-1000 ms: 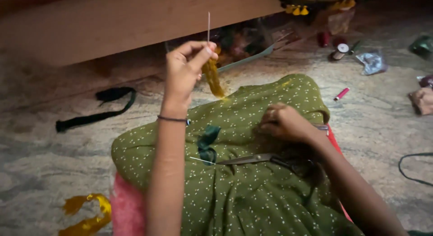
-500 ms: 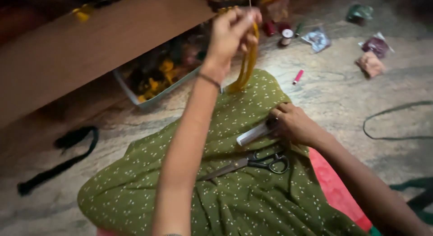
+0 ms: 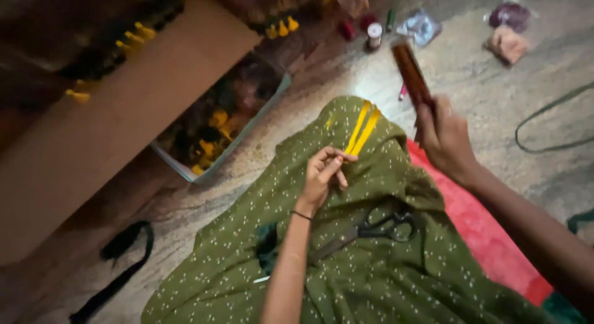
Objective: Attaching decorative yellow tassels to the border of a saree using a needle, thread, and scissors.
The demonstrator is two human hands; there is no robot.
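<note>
- Yellow strips [image 3: 361, 129] lie on the green dotted cloth [image 3: 371, 262] over the lap, near its far edge, with the left hand [image 3: 323, 175] pinching their near end between fingertips.
- The step looks like fixing or sewing the strips; the next move likely calls for a steady pinch and a taut pull.
- The left forearm runs up the middle, wrist bent, fingers narrowed on the strips.
- The right hand [image 3: 447, 138] is raised to the right, closed around a dark brown stick [image 3: 411, 73] that points away.
- Black scissors [image 3: 377, 228] rest on the cloth between the arms.
</note>
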